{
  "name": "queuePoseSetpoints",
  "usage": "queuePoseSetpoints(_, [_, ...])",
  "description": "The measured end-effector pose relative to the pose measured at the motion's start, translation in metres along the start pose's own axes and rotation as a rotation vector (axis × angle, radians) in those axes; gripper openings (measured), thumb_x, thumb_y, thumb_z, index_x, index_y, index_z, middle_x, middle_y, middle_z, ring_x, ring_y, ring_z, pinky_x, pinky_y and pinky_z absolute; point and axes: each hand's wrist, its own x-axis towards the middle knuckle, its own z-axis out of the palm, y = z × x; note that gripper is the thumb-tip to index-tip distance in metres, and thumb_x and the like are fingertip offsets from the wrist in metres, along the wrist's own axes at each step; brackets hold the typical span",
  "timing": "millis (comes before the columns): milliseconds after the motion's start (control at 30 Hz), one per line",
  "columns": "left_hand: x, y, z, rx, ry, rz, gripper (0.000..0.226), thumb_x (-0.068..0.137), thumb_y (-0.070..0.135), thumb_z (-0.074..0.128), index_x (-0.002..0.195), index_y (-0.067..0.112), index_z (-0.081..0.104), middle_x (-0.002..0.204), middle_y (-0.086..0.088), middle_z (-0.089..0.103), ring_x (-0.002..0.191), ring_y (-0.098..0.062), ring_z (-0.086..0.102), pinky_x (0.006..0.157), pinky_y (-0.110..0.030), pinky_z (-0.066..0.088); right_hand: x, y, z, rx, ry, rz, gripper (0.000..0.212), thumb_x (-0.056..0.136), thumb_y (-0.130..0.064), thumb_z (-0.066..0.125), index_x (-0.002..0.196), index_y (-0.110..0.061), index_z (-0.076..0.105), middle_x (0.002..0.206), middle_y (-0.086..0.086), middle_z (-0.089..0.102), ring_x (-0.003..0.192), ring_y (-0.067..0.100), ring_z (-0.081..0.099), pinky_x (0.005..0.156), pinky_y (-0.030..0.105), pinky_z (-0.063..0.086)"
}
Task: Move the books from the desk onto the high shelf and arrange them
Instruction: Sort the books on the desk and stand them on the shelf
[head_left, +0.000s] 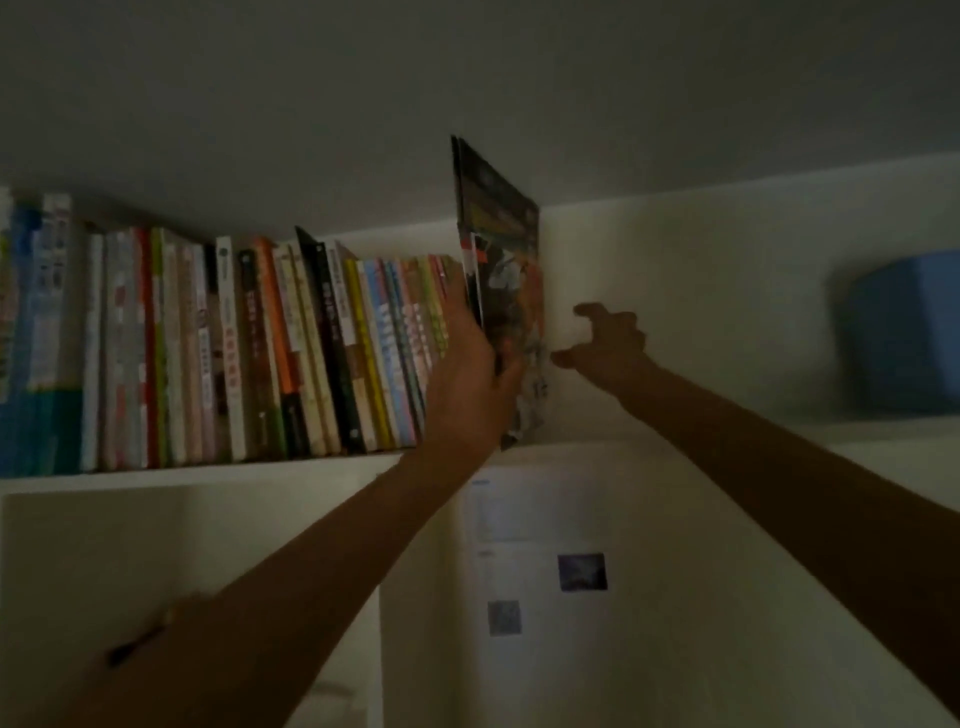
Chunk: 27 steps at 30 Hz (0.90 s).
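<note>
A: Head view, centre of the frame: where's the book (506, 291) relative to the hands?

B: It stands upright, long axis vertical, at the right end of the row (260, 353) on the shelf (197, 470). The left hand (467, 374) is on it, thumb across the near cover and fingers curled behind, gripping its lower half. Its bottom edge looks to sit at the shelf's front lip, though that's dim.

A: And the right hand (605, 340)?

B: Just right of the book, not touching it as far as I can tell. Fingers spread and loosely curled, holding nothing, thumb tip pointing toward the book's lower edge.

A: So which hand does the seating?

B: My guess: the left is nearer and already grips it, so it pushes the book leftward against the row; the right could steady the free cover.

A: Anything in the way?

B: The row leans right, toward the book, which may crowd the slot. The ceiling is close above the book's top. A blue box (904, 332) sits far right, well apart. Papers (524, 551) hang on the wall below.
</note>
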Motion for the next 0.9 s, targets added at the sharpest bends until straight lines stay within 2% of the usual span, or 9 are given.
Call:
queuePoseSetpoints(100, [0.002,-0.009,0.030,0.196,0.083,-0.116,0.077,0.094,0.016,0.053,0.147,0.009,-0.003,0.148,-0.003,0.020,0.133,-0.010,0.019,0.102,-0.010,0.004,-0.001,0.005,0.005,0.136,-0.140,-0.073,0.044,0.087,-0.012,0.063,0.129,-0.013,0.049,0.111,0.010,0.052,0.100,0.021,0.051,0.076,0.025,0.042])
queuePoseSetpoints(167, [0.005,-0.015,0.039,0.309,0.025,-0.220,0.077,0.096,0.022,0.049,0.147,0.007,-0.007,0.155,-0.012,0.010,0.137,-0.023,0.021,0.106,-0.018,0.010,-0.001,0.007,0.005,0.174,-0.256,-0.095,0.039,0.090,-0.013,0.060,0.127,-0.016,0.050,0.104,0.006,0.055,0.095,0.020,0.054,0.072,0.025,0.043])
queuePoseSetpoints(233, [0.009,-0.021,0.038,0.350,-0.052,-0.273,0.068,0.098,0.025,0.042,0.148,0.007,0.000,0.152,-0.017,0.016,0.131,-0.033,0.032,0.103,-0.036,0.029,-0.003,0.005,0.002,0.214,-0.365,-0.088,0.041,0.091,-0.019,0.059,0.130,-0.022,0.047,0.103,0.002,0.056,0.089,0.016,0.057,0.072,0.020,0.046])
queuePoseSetpoints(333, [0.004,-0.033,0.012,0.459,-0.020,-0.123,0.052,0.099,0.036,0.034,0.144,0.011,0.025,0.139,-0.015,0.032,0.113,-0.032,0.048,0.081,-0.038,0.044,-0.006,0.006,0.000,0.185,-0.494,-0.132,0.054,0.088,-0.030,0.062,0.137,-0.027,0.037,0.105,-0.007,0.054,0.088,0.007,0.056,0.076,0.019,0.047])
queuePoseSetpoints(400, [0.001,-0.049,-0.010,0.504,-0.038,0.016,0.055,0.097,0.043,0.034,0.143,0.013,0.033,0.140,-0.014,0.035,0.116,-0.031,0.048,0.086,-0.038,0.045,-0.010,0.004,0.004,0.175,-0.541,-0.200,0.062,0.086,-0.034,0.063,0.139,-0.033,0.030,0.098,-0.018,0.049,0.088,-0.002,0.052,0.071,0.017,0.048])
queuePoseSetpoints(533, [0.004,-0.074,-0.026,0.655,-0.230,0.142,0.074,0.083,0.061,0.015,0.147,0.024,0.018,0.155,-0.002,0.020,0.140,-0.029,0.020,0.112,-0.050,0.020,-0.013,-0.001,0.027,0.205,-0.466,-0.333,0.068,0.086,-0.020,0.066,0.140,-0.027,0.026,0.095,-0.028,0.039,0.084,-0.010,0.046,0.057,-0.002,0.043])
queuePoseSetpoints(700, [0.005,-0.087,-0.014,0.678,-0.285,0.015,0.068,0.086,0.055,0.015,0.148,0.029,0.005,0.157,0.000,0.011,0.143,-0.027,0.009,0.114,-0.044,0.010,-0.002,0.001,0.046,0.296,-0.480,-0.247,0.072,0.086,-0.008,0.065,0.143,-0.019,0.023,0.091,-0.014,0.051,0.078,-0.003,0.052,0.050,0.004,0.046])
queuePoseSetpoints(800, [0.001,-0.085,-0.021,0.608,-0.233,0.083,0.063,0.092,0.050,0.020,0.146,0.018,0.027,0.151,-0.011,0.029,0.137,-0.033,0.027,0.112,-0.046,0.021,-0.012,-0.006,0.040,0.300,-0.456,-0.302,0.063,0.087,0.001,0.061,0.139,-0.013,0.029,0.089,-0.012,0.049,0.068,-0.010,0.055,0.049,0.002,0.042])
queuePoseSetpoints(900, [-0.031,-0.062,-0.035,0.453,-0.102,0.202,0.046,0.095,0.026,0.036,0.131,0.001,0.049,0.134,-0.021,0.048,0.125,-0.034,0.043,0.107,-0.030,0.025,-0.027,-0.007,0.029,0.261,-0.269,-0.376,0.039,0.086,-0.003,0.064,0.118,-0.015,0.043,0.083,-0.012,0.047,0.066,-0.007,0.054,0.065,0.011,0.043])
